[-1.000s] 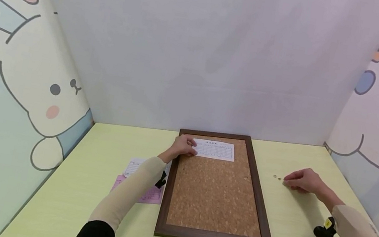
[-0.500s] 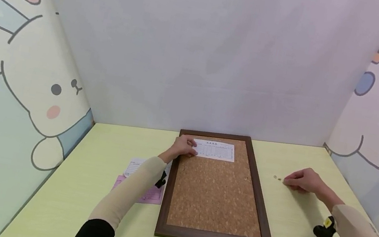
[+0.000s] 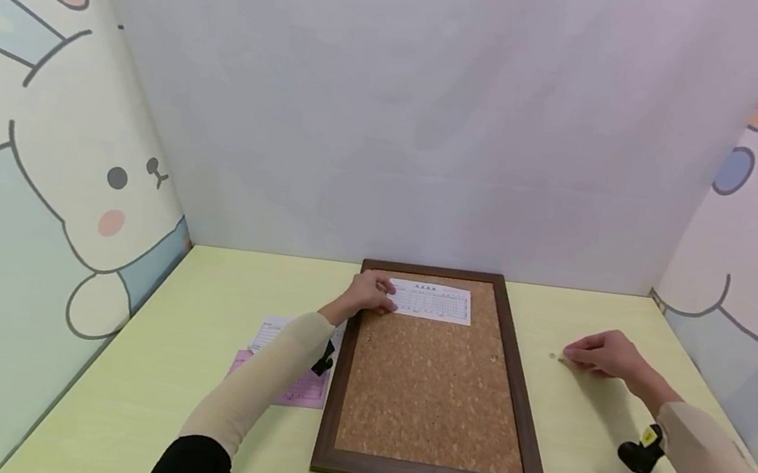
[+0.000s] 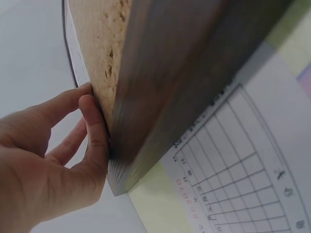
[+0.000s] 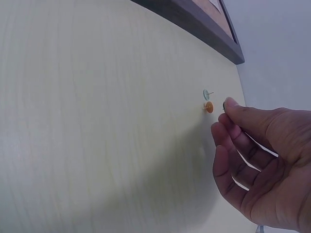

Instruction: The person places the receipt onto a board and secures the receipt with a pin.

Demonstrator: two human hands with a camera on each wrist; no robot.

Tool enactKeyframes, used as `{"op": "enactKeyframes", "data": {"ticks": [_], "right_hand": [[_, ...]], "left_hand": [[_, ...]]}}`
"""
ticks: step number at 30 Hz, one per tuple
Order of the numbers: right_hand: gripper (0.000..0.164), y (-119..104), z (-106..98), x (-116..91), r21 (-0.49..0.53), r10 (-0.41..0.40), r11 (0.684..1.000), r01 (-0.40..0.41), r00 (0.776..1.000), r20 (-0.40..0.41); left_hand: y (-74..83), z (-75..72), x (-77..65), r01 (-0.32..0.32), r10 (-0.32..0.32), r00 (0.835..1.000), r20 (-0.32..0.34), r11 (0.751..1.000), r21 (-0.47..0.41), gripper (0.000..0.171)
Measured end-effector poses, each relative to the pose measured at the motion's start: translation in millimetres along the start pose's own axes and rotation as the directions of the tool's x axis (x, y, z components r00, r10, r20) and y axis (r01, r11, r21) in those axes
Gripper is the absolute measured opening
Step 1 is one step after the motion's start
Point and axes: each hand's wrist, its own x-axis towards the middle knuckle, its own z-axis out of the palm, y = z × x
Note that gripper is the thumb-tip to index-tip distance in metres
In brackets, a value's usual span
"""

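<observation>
A framed corkboard [image 3: 434,398] lies on the table. A white printed form [image 3: 432,302] lies across its upper part, and my left hand [image 3: 367,292] holds the form's left edge there. In the left wrist view the thumb and index finger meet at the paper beside the dark frame [image 4: 155,63]. To the right of the board, my right hand [image 3: 605,354] is low over the table, pinching a small dark thumbtack [image 5: 224,106] between thumb and fingertip. Just beyond those fingertips, a pale green thumbtack [image 5: 206,94] and an orange thumbtack [image 5: 209,107] lie on the table.
Left of the board, partly under my left forearm, lie a white form [image 3: 271,331] and a pink form [image 3: 306,390]. A pale wall [image 3: 436,128] rises behind the table [image 3: 133,379], with cartoon-printed panels on both sides.
My right hand has shifted slightly left, closer to the loose thumbtacks. The left hand stays at the form's edge, and the view has moved a little.
</observation>
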Motion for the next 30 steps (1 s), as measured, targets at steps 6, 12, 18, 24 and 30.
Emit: {"op": "enactKeyframes", "data": {"ticks": [6, 12, 18, 24, 30], "right_hand": [[0.037, -10, -1, 7, 0.015, -0.019, 1.000, 0.019, 1.000, 0.011], [0.037, -27, -2, 14, 0.021, -0.070, 0.997, 0.070, 0.997, 0.016], [0.037, -47, 0, 22, 0.022, -0.085, 0.996, 0.084, 0.996, 0.023], [0.041, -59, 9, 30, 0.057, -0.094, 0.994, 0.091, 0.995, 0.044], [0.039, -64, 21, 39, 0.131, -0.139, 0.983, 0.130, 0.988, 0.060]], "left_hand": [[-0.2, -2.1, -1.1, 0.011, -0.010, 1.000, 0.014, 1.000, -0.028, 0.028], [0.3, -3.1, -1.1, 0.016, -0.016, 1.000, 0.014, 0.999, -0.042, 0.025], [-0.4, -2.0, -0.5, 0.009, -0.008, 1.000, 0.010, 0.999, -0.053, 0.023], [-1.3, -0.8, 0.6, 0.005, -0.005, 1.000, 0.001, 0.999, -0.054, 0.025], [-1.2, -1.1, 1.2, 0.004, -0.004, 1.000, 0.003, 0.999, -0.043, 0.026]]}}
